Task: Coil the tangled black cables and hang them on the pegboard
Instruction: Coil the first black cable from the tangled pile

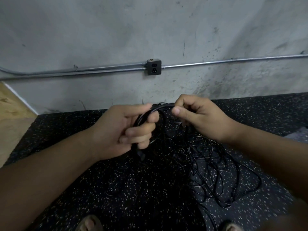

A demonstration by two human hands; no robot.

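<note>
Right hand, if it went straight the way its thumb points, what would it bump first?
Probably the left hand. The right hand points leftward along the cable both grip, with nothing else between them, though depth is unclear.

The black cables (208, 165) lie as a loose tangle of thin, glossy loops on the dark speckled floor (83, 189), filling the centre and lower right of the frame. The loops cross one another without order, and the widest reach toward the right edge. One thicker stretch is lifted out of the heap just above centre. It arcs between the left hand (126, 130), which grips it in curled fingers, and the right hand (196, 114), which pinches it. A dark plug end (140, 154) hangs just below the left hand.
</note>
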